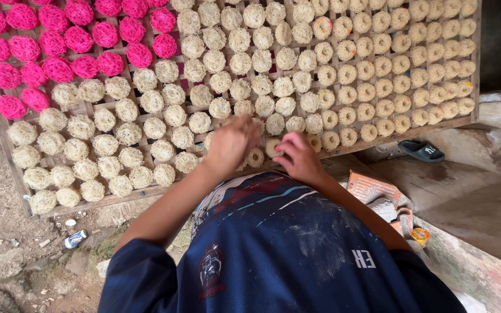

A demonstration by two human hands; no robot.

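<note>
Two hands work at the near edge of a wooden drying rack (7, 156) full of noodle nests.

Pink nests (59, 43) fill the upper left of the frame, pale nests (146, 127) the middle, yellowish ring nests (413, 69) the upper right; at the lower centre the left hand (231, 142) rests with fingers curled over nests, though what it grips I cannot tell; just beside it the right hand (298, 157) pinches with fingertips together near a small ring nest (273, 146); a dark sandal (421, 150) lies on the ground at the right.

Outdoor workyard: noodle-nest drying rack (7, 152), dirt ground (7, 243)
</note>
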